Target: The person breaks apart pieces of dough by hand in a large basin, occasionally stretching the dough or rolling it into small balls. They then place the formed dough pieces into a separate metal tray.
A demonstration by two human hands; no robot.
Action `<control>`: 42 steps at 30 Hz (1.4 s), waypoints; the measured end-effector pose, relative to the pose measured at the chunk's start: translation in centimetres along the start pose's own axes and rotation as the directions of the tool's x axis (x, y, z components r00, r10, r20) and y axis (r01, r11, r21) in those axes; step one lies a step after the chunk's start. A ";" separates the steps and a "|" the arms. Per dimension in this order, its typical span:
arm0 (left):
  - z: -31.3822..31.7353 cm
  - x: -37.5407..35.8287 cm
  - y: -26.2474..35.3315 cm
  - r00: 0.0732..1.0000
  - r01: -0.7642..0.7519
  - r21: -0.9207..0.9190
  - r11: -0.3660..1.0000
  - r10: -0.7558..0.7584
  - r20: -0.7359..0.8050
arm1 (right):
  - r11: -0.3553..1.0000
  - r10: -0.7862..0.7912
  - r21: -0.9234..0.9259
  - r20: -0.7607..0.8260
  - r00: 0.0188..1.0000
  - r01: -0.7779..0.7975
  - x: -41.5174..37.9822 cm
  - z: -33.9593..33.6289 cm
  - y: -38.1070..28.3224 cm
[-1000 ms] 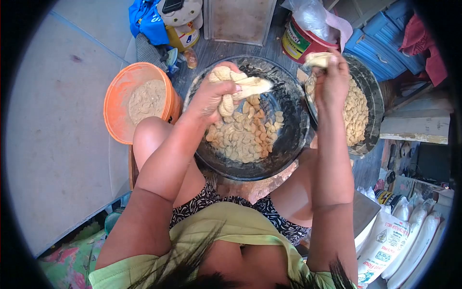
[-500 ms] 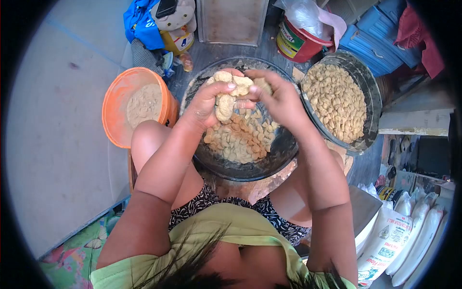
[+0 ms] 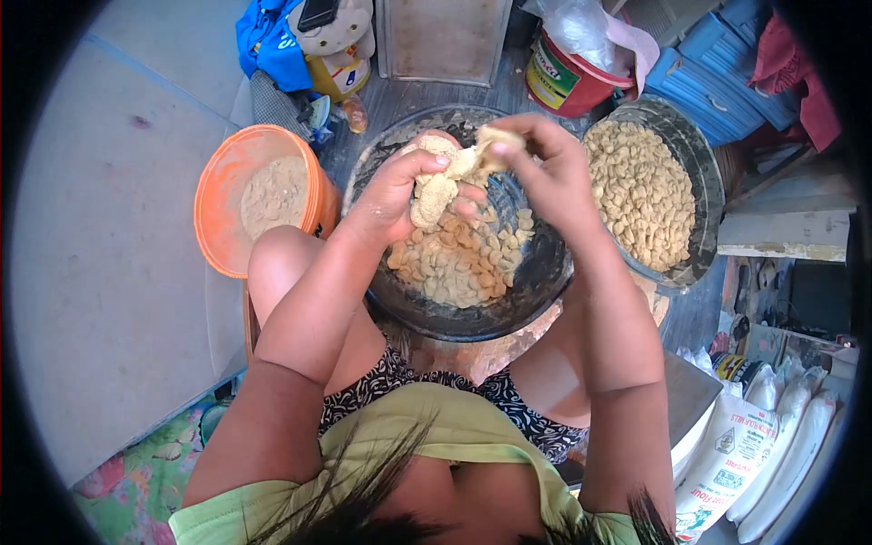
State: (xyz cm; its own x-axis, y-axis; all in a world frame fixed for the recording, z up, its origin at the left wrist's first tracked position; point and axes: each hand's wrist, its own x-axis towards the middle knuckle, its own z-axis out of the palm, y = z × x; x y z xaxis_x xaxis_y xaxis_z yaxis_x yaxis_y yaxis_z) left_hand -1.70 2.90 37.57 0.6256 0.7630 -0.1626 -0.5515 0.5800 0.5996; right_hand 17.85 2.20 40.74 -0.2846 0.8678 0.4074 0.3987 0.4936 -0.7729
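Observation:
My left hand point(image 3: 389, 198) is closed around a pale yellow, floury lump of dough point(image 3: 434, 198), one end of which hangs below the fingers. At the upper right of the lump, my right hand point(image 3: 556, 174) pinches a stretched portion of the same dough between thumb and fingers. Both hands are above a wide black basin point(image 3: 413, 325). Inside it lie many small flattened dough pieces point(image 3: 459, 268), some browner and some dusted pale.
An orange bucket point(image 3: 207, 218) of pale powder stands at the left. To the right, another dark basin point(image 3: 710, 204) is full of small dough pieces point(image 3: 640, 191). A red bucket point(image 3: 586, 98) with plastic sits behind. Flour sacks point(image 3: 731, 454) lean at the lower right.
My right hand has shifted right and slightly up, drawing a portion of dough out from the lump. My left hand stays nearly in place, still around the dough.

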 end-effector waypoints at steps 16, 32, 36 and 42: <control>0.7 0.2 -0.7 0.959 -0.136 0.284 0.949 0.198 -0.205 | 0.935 0.279 0.234 -0.022 0.960 -0.267 0.0 1.3 0.8; -2.2 0.7 0.3 0.876 -0.294 0.011 0.956 0.274 -0.397 | 0.861 0.238 0.507 -0.326 0.915 -0.043 0.5 -0.9 1.4; -0.9 0.5 -0.2 0.992 -0.122 -0.057 0.991 0.121 -0.031 | 0.872 0.279 0.411 0.028 0.960 -0.265 0.2 0.0 0.1; -0.3 0.5 -1.1 0.997 -0.032 0.130 0.991 0.041 -0.062 | 0.905 0.358 0.157 0.218 0.908 -0.395 -0.3 1.9 -0.9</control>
State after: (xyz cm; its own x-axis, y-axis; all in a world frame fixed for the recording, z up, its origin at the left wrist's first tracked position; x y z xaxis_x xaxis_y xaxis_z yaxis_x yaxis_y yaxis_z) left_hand -0.91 2.68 36.60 0.5675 0.8021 -0.1860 -0.4948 0.5128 0.7016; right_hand 15.92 1.37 40.33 -0.3058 0.9520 -0.0128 0.3361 0.0953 -0.9370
